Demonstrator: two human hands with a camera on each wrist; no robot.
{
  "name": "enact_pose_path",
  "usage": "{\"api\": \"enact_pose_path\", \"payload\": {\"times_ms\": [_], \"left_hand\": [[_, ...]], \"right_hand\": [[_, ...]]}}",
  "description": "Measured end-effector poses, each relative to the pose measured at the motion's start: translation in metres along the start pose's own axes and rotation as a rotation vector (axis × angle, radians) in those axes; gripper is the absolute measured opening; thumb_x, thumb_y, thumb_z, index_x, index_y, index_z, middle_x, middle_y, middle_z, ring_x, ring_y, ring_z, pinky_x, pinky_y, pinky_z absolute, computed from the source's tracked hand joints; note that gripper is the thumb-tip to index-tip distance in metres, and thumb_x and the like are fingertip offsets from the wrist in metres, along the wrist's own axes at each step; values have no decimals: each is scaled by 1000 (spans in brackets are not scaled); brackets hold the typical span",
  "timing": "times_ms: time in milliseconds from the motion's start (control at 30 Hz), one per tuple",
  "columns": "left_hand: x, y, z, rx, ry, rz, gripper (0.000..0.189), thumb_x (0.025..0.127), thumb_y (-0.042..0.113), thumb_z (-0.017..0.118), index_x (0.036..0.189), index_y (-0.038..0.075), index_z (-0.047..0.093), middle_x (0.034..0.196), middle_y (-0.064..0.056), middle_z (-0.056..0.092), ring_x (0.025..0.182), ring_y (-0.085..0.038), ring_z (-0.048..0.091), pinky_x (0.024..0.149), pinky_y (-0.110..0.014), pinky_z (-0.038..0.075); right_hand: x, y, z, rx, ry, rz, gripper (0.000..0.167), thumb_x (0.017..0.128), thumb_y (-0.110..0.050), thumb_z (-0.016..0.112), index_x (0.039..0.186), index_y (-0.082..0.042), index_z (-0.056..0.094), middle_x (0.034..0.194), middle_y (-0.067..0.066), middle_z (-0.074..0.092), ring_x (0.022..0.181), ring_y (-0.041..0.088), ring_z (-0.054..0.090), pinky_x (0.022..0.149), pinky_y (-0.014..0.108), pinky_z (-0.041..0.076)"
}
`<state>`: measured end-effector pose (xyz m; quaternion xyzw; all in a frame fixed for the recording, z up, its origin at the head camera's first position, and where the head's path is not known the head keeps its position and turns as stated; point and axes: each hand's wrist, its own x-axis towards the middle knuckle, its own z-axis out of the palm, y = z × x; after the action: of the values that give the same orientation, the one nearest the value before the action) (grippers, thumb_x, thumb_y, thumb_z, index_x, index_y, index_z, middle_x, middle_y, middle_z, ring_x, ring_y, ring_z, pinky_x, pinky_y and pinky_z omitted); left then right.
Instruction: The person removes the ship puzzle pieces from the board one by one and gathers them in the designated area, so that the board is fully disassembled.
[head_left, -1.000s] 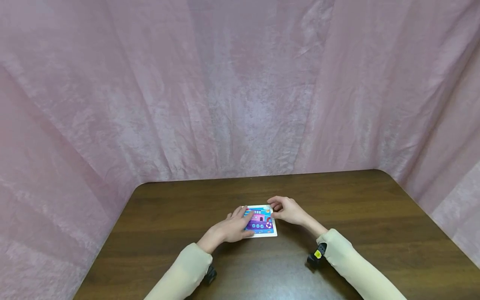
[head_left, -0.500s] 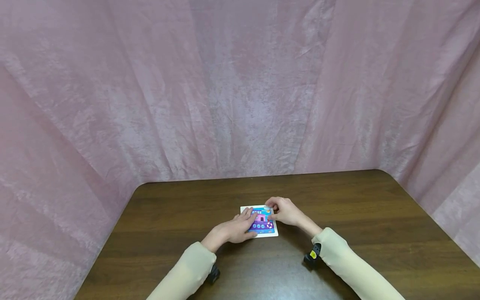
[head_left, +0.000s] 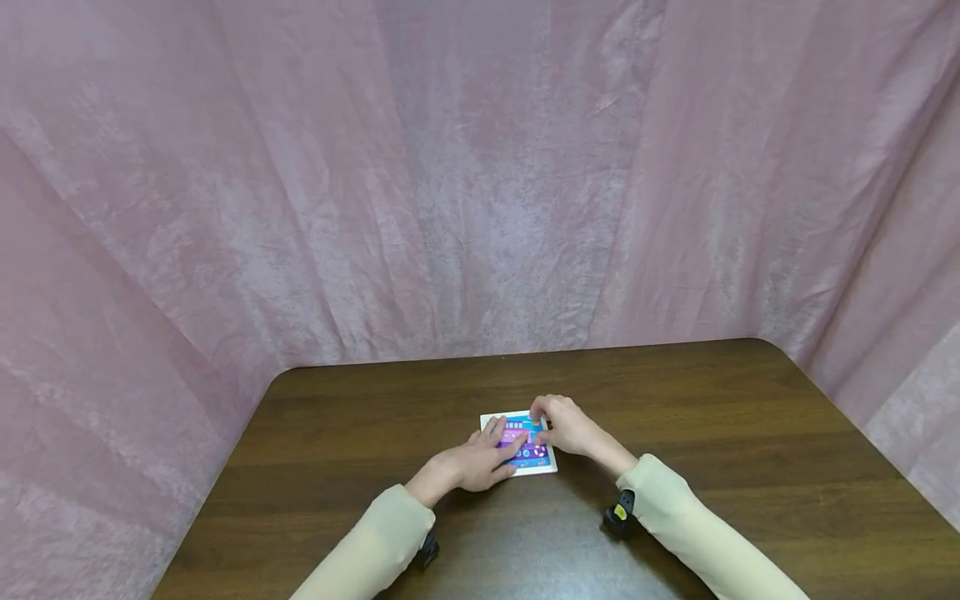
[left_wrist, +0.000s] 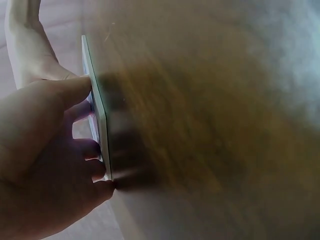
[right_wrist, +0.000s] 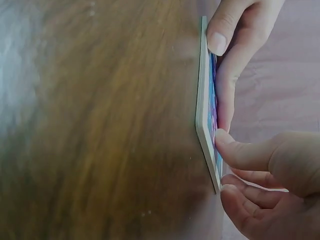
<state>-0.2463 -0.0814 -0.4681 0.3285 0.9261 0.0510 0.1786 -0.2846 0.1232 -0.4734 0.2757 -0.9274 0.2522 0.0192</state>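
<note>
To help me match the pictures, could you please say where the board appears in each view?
Head: board below centre, slightly right, partly under the left hand.
Left wrist: board left of centre, edge-on.
Right wrist: board right of centre, edge-on.
Shared landmark: the brown table.

There are two hands, one left hand [head_left: 476, 464] and one right hand [head_left: 567, 426], and a single board [head_left: 532, 462] that both touch. Sleeves number two: a left sleeve [head_left: 375, 533] and a right sleeve [head_left: 690, 517], one behind each hand. Two black devices [head_left: 617, 517] sit by the wrists, one per hand. One table [head_left: 360, 417] lies beneath both hands. Beyond them hangs pink curtain [head_left: 450, 208], its panels too indistinct to count.
</note>
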Motion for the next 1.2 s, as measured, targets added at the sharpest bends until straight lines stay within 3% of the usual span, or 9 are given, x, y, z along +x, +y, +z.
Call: {"api": "enact_pose_path", "payload": {"times_ms": [433,700,833,1033,1200], "left_hand": [[2,4,-4,-12,-33,-48,60,102,38,44,155,23,21,162,-21,8,151,-35,8,118,-53,24],[3,2,-3,-24,-43,-32,61,102,37,43,156,23,19,164,-9,12,151,-36,4,118,-55,21],[4,1,-2,-13,-40,-28,61,102,38,43,156,24,18,164,-7,12,151,-36,5,118,-55,21],[3,2,-3,-10,-53,-20,57,102,38,44,154,38,20,164,-7,12,150,-38,4,117,-57,23],[3,1,-3,-10,-57,-21,54,102,39,43,152,41,24,164,-8,11,150,-39,3,116,-58,22]], "right_hand": [[0,6,1,62,17,-45,33,74,-5,82,94,-3,56,91,9,61,89,22,56,80,38,46],[-2,7,2,97,19,-41,36,75,-6,82,100,-3,56,95,11,61,90,23,58,78,33,49],[-1,8,2,148,30,-28,36,74,-2,81,100,-3,57,96,12,61,91,23,58,77,32,51],[0,13,6,288,66,33,27,79,9,71,102,1,58,98,16,64,89,24,63,75,28,56],[1,15,7,347,83,85,25,85,4,67,109,3,60,99,16,66,88,22,66,77,30,55]]}}
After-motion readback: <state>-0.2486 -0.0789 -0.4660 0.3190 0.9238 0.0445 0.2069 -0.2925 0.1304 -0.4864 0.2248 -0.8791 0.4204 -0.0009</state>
